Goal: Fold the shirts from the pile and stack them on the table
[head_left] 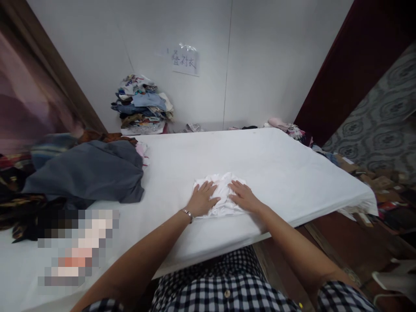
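Note:
A crumpled white garment [222,193] lies in a small folded bundle near the front edge of the white-covered table [208,151]. My left hand [203,199] rests flat on its left side, fingers spread. On its right side lies my right hand [244,197], palm down with the fingers stretched out. Between the two hands the cloth shows wrinkles. What kind of garment it is cannot be made out.
Dark clothes, with a grey garment [97,173] on top, are heaped at the left. A tall stack of folded clothes [143,104] stands by the back wall. More clothes [286,128] lie past the far right edge. A handwritten sign [185,60] hangs on the wall.

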The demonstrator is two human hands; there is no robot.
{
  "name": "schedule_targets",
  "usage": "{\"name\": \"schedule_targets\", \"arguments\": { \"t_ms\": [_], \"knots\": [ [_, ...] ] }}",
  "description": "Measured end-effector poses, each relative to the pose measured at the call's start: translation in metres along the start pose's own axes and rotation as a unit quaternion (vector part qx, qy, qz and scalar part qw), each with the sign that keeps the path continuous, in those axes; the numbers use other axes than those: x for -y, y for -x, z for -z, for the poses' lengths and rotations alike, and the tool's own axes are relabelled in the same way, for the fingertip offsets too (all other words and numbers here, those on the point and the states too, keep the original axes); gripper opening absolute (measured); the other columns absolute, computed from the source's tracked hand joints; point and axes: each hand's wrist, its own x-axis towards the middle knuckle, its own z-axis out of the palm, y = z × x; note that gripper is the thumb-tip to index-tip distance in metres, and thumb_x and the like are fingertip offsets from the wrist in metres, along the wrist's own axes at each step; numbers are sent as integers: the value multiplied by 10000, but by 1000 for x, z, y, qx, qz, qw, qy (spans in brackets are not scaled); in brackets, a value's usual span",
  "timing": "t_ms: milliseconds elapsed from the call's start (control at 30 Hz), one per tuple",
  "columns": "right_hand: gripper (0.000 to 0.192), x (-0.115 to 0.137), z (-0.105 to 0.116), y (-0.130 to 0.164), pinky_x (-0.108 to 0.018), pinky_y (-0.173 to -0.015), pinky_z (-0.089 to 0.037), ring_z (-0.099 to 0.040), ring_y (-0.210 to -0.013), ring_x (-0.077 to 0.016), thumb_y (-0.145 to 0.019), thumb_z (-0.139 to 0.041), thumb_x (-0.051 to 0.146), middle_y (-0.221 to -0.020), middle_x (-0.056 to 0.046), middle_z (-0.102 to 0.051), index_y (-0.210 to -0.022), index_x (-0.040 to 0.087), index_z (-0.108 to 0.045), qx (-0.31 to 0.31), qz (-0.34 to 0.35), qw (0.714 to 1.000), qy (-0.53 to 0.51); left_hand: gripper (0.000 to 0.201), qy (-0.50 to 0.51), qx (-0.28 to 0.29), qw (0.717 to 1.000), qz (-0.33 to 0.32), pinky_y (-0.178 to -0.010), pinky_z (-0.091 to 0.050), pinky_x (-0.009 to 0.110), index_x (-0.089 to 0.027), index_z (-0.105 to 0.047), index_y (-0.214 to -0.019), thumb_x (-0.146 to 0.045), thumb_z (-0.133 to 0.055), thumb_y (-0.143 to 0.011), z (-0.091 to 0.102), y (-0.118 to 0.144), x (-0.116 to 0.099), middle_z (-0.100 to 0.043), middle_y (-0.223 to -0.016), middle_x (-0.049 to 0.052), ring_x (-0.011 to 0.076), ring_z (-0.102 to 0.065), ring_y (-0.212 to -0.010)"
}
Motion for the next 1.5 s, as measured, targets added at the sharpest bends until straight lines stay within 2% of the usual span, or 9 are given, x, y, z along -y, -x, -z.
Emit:
{"name": "schedule_targets", "arguments": {
  "t_ms": [167, 267, 400, 633, 867, 1000, 1167, 1367, 1500],
  "knots": [
    [442, 9, 33, 39, -452, -1043, -374, -542, -1171, -265, -743, -647, 511, -1213, -95, -634, -1073, 217, -657, -206, -85, 962, -157, 539, 85, -131, 979, 129, -1108, -305, 358, -149, -531, -1284, -490, -343, -912, 23, 19, 25, -476, -1421, 118, 223, -415, -1319],
    [425, 18, 27, 82, -438, -833, -510, -663, -859, -245, -716, -702, 486, -967, -99, -708, -1011, 186, -642, -130, -211, 907, -342, 597, 76, -130, 967, 207, -973, -432, 376, -131, -501, -1293, -539, -380, -876, 30, 42, 37, -581, -1282, 145, 260, -557, -1148],
    [426, 37, -2, 120, -379, -764, -541, -672, -938, -248, -785, -678, 431, -1086, -142, -680, -1104, 166, -582, 29, -312, 788, -530, 654, 66, -57, 967, 241, -842, -473, 383, -127, -449, -1326, -562, -434, -837, 33, 53, 25, -642, -1152, 148, 290, -611, -1032],
    [300, 59, -37, 103, -372, -964, -494, -576, -1162, -252, -826, -651, 367, -1260, -146, -587, -1015, 140, -594, 17, -309, 674, -671, 599, 174, -51, 953, 241, -923, -427, 406, -137, -421, -1331, -357, -568, -794, 24, 28, -9, -596, -1257, 162, 304, -584, -1095],
    [327, 69, -60, 86, -354, -1000, -475, -577, -1150, -219, -901, -525, 442, -1176, -131, -614, -992, 138, -605, -66, -278, 603, -744, 521, 511, -127, 802, 282, -804, -490, 317, -122, -480, -1229, -219, -632, -740, 18, 26, -15, -616, -1182, 153, 207, -627, -950],
    [352, 67, -55, 73, -387, -916, -524, -645, -951, -199, -880, -545, 485, -974, -92, -667, -953, 148, -618, -54, -281, 638, -715, 550, 560, -145, 773, 260, -797, -500, 328, -133, -485, -1221, -207, -661, -704, 21, 35, -21, -609, -1187, 147, 210, -624, -946],
    [408, 66, -41, 61, -388, -819, -558, -638, -944, -204, -823, -631, 469, -1130, -79, -659, -1121, 190, -608, -54, -266, 738, -618, 574, 486, -158, 824, 243, -912, -467, 367, -160, -495, -1229, -228, -677, -689, 15, 49, -29, -601, -1214, 126, 237, -593, -1057],
    [427, 60, -52, 48, -288, -589, -544, -658, -785, -197, -717, -724, 392, -1001, -75, -706, -1074, 179, -621, -103, -267, 733, -617, 630, 454, -140, 847, 240, -938, -460, 369, -139, -447, -1286, -283, -652, -707, 2, 57, -38, -597, -1224, 138, 235, -596, -1071],
    [474, 56, -51, 41, -239, -546, -506, -644, -716, -165, -598, -749, 191, -928, 11, -716, -1049, 247, -612, -175, -246, 727, -617, 737, 477, -79, 841, 243, -728, -534, 333, -157, -382, -1351, -468, -638, -734, 10, 59, -38, -657, -1081, 125, 222, -656, -874]
  ]
}}
